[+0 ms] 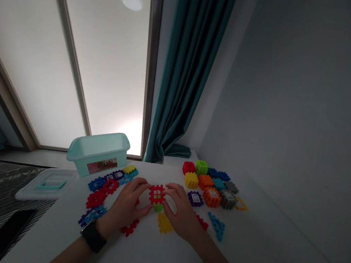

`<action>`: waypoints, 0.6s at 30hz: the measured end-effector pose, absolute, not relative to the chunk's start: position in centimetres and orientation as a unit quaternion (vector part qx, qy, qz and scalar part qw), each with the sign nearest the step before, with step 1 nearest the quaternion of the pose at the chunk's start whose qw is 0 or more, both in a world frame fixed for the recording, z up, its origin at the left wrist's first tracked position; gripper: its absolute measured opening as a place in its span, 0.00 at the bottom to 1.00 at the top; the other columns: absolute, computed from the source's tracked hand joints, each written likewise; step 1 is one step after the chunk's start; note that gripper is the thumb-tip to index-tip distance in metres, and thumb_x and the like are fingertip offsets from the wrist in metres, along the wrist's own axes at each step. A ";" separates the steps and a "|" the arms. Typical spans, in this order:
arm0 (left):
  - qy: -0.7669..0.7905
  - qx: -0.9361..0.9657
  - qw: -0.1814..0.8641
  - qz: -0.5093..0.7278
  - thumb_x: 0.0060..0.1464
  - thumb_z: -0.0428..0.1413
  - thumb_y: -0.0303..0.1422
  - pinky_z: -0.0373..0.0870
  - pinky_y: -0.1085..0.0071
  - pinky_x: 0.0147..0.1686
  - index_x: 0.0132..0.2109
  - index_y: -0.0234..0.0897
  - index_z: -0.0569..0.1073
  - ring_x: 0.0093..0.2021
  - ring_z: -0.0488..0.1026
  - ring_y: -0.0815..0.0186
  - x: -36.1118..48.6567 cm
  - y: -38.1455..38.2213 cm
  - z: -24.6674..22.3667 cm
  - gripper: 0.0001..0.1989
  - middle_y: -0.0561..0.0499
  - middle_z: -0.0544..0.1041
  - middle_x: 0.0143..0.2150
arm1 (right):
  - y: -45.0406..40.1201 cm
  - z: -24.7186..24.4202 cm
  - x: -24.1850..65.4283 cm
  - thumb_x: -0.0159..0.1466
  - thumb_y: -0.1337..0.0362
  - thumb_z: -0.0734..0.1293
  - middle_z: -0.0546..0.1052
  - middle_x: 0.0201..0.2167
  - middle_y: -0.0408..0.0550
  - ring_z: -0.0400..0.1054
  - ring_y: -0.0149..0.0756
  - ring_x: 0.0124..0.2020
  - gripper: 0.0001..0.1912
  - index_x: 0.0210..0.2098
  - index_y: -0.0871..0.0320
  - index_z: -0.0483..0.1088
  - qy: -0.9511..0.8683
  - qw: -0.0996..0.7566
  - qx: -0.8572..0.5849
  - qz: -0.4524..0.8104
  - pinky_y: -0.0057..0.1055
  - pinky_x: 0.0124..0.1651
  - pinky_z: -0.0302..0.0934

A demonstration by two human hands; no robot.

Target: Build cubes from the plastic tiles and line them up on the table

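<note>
A red square building tile with a window pattern is held between my two hands above the middle of the white table. My left hand wears a dark watch and grips the tile's left edge. On the opposite edge, the fingers of my right hand are closed. A light green tile shows just under the red one. Nearer me lies a yellow tile, close to my right thumb. Another red piece lies partly hidden by my left wrist.
A mint plastic bin stands at the back left, its lid beside it. Blue, purple and red tiles lie left of my hands. Stacks of coloured tiles stand on the right, with a blue triangular piece nearer me.
</note>
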State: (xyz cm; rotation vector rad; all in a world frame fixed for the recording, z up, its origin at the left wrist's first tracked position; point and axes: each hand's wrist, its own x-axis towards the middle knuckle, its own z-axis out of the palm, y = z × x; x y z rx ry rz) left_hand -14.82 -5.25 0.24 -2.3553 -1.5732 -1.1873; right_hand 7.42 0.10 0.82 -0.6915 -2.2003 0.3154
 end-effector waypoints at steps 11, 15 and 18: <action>-0.523 -0.761 -0.054 -0.380 0.54 0.62 0.33 0.74 0.58 0.52 0.56 0.44 0.72 0.51 0.73 0.55 -13.1 -2.8 1.0 0.21 0.45 0.72 0.52 | 3.4 0.0 12.9 0.68 0.67 0.61 0.73 0.51 0.53 0.69 0.46 0.55 0.11 0.48 0.52 0.70 -0.838 0.440 -0.318 0.050 0.48 0.56 0.68; -0.525 -0.756 -0.090 -0.380 0.56 0.60 0.34 0.75 0.58 0.50 0.55 0.42 0.72 0.49 0.74 0.57 -12.1 -0.3 0.4 0.19 0.44 0.71 0.52 | 4.4 -0.1 14.7 0.68 0.66 0.60 0.71 0.51 0.55 0.69 0.47 0.55 0.10 0.47 0.53 0.69 -0.806 0.484 -0.341 0.016 0.49 0.55 0.68; -0.524 -0.749 -0.117 -0.388 0.57 0.59 0.34 0.75 0.59 0.50 0.54 0.41 0.71 0.48 0.74 0.58 -11.2 1.8 0.2 0.18 0.45 0.70 0.53 | 4.7 -0.1 15.7 0.68 0.67 0.61 0.70 0.51 0.55 0.69 0.46 0.54 0.10 0.47 0.53 0.70 -0.788 0.507 -0.349 0.002 0.49 0.55 0.67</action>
